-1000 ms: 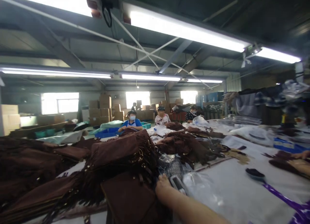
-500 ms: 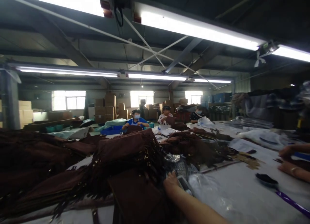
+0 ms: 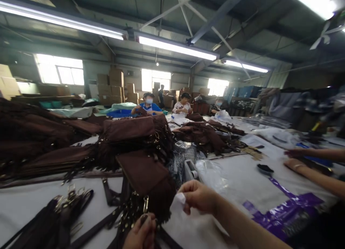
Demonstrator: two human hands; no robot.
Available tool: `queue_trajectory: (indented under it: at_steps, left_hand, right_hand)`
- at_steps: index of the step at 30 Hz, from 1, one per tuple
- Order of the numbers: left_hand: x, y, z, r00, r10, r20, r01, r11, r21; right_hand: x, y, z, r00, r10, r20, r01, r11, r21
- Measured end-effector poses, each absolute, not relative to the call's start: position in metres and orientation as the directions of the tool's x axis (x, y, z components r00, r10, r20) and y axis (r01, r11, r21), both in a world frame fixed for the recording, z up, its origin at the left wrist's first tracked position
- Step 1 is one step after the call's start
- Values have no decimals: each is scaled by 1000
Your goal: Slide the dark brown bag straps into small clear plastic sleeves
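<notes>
Closing the left grip (image 3: 141, 230) at the fingertips on the base of a gold clip (image 3: 146, 204), low at the front. Pinching a thin white sheet (image 3: 177, 203) near its top in the right grip (image 3: 198, 198), closed between thumb and finger.

Taking the fringed brown bag (image 3: 144, 170) as dial centre: lying askew on the counter (image 3: 242, 177), with the left grip at 6 o'clock just below and the right at 4. Cannot make out any join between clip and bag.

Judging the present piece as unfinished, having released neither clip nor sheet. Seeing a stack of brown bags (image 3: 129, 128) at 11 o'clock, perhaps done, perhaps waiting; impossible to say which. Reckoning as probably left over the loose straps (image 3: 64, 216) between 8 and 9 o'clock, lying apart from the bag.

Finding bubble wrap (image 3: 185, 152) between 2 and 3, crumpled clear plastic (image 3: 212, 173) at 3, purple plastic (image 3: 283, 215) farther out between 3 and 4. Noting another person's hands (image 3: 293, 165) well apart at 3, and co-workers (image 3: 147, 107) across the counter between 12 and 2.
</notes>
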State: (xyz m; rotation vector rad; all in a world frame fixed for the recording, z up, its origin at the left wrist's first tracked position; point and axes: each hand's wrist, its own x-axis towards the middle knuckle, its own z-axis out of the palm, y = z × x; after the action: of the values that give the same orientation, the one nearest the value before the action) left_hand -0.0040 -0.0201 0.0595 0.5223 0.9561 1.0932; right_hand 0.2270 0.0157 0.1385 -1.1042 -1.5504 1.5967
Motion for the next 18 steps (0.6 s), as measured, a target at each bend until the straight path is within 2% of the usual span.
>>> queue_trajectory:
  at_steps: [2, 4, 8, 10, 12, 14, 18]
  left_hand:
    - [-3, -27, 74, 154, 930, -334, -531, 363, 766]
    - [0, -33, 87, 206, 936, -284, -524, 351, 776]
    - [5, -40, 90, 369, 907, -201, -471, 369, 801]
    - [6, -39, 83, 389, 900, -196, -424, 364, 829]
    - [6, -37, 75, 323, 913, -251, -338, 359, 870]
    - [6, -36, 70, 218, 921, -322, -243, 371, 896]
    - [4, -35, 64, 104, 924, -369, -225, 383, 896]
  right_hand:
    - [219, -6, 136, -546, 808, -221, 54, -229, -972]
    - [209, -12, 134, -541, 798, -264, 80, -264, -961]
    - [181, 3, 126, -341, 907, -246, 165, -201, -966]
    - [168, 12, 120, -214, 954, -208, 257, -151, -955]
    - [158, 15, 114, -115, 982, -146, 323, -102, -941]
    - [154, 14, 107, -74, 992, -104, 287, -79, -955]
    - [158, -1, 97, -215, 974, -78, 81, -62, -995]
